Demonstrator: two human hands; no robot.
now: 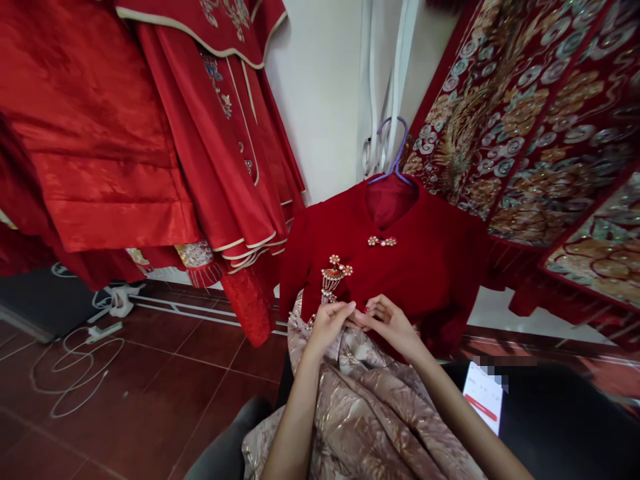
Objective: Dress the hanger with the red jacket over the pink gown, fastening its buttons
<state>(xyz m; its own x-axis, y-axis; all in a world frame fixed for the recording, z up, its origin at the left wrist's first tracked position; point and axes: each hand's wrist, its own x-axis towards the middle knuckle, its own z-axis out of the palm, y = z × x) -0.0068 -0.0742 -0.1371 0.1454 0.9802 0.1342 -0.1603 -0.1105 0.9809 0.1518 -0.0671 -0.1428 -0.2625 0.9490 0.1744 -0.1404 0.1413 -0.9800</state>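
A red jacket (425,260) hangs in front of me on a purple hanger (395,150). It has a pearl clasp (382,241) at the collar and a beaded fan-shaped brooch (334,273) lower on the front. My left hand (329,321) and my right hand (389,321) meet at the jacket's front edge just below the brooch. Both pinch the red cloth there with closed fingertips; what lies between them is hidden. A beige brocade skirt (370,407) falls under the jacket and over my lap.
Red embroidered garments (150,133) hang at the left, heavily beaded red ones (540,113) at the right. A white cable (75,367) and a power strip (105,330) lie on the dark red tiled floor. A phone (483,397) rests on a black seat at my right.
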